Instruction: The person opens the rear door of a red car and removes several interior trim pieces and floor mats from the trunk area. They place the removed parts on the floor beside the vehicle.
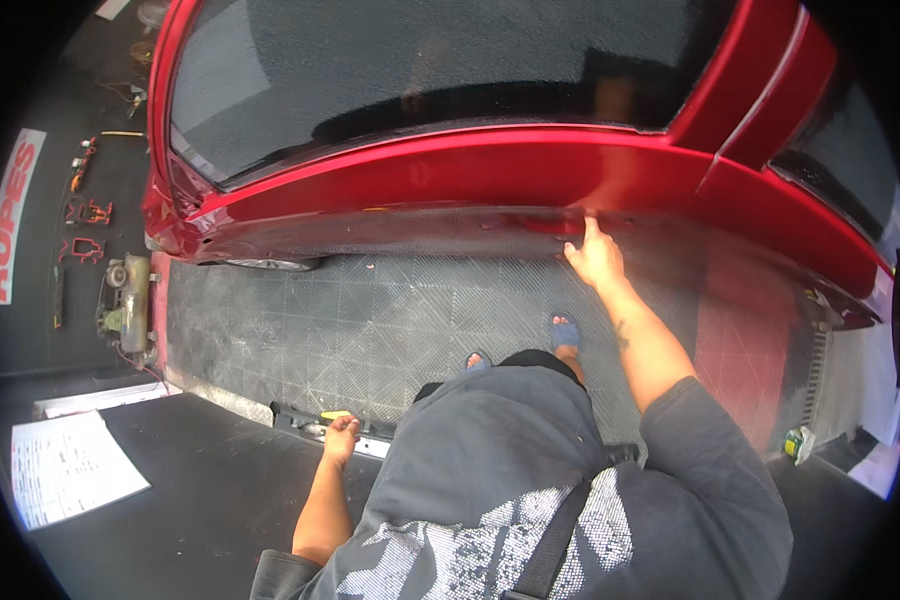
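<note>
A red car [450,165] stands side-on in front of me, its dark window glass [440,70] above the painted door panel. My right hand [597,258] reaches out to the panel's lower part, index finger stretched to the paint and thumb held apart; nothing shows in it. Low on the left, my left hand [341,440] is closed with curled fingers. A small flat yellow piece [336,414] shows just beyond its fingertips; whether the hand holds it I cannot tell.
Grey floor tiles [370,310] lie between me and the car, with a red tiled strip [740,350] at right. A compressor-like machine [130,300] stands left, below tools on the wall [88,215]. Printed paper sheets [75,468] lie on a dark surface at lower left.
</note>
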{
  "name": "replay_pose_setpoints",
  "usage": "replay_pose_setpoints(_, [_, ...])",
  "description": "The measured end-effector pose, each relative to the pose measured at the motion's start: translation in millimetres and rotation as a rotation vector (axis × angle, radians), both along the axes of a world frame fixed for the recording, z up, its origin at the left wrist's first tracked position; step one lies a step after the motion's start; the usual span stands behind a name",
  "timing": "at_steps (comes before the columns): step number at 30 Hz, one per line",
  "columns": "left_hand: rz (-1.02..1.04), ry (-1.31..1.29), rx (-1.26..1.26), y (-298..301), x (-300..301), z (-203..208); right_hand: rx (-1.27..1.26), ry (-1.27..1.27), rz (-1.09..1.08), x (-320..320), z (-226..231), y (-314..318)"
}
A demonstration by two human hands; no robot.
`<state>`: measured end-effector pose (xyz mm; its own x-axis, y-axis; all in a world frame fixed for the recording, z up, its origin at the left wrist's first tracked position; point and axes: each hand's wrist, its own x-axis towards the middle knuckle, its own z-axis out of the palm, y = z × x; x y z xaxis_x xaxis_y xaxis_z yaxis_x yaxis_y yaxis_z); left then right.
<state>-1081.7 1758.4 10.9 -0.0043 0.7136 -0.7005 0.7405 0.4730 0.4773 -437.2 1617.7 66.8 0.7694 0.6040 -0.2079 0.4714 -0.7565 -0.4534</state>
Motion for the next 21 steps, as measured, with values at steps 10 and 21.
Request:
replay_pose_setpoints(10, [-0.159, -0.252, -0.137, -46, 11, -14, -0.268, -0.065, 0.022, 7, 19, -1])
replay_pose_setpoints(21, [-0.594, 0.169, -0.099, -61, -129, -106, 1.423, 1.371, -0.513, -2, -27, 24])
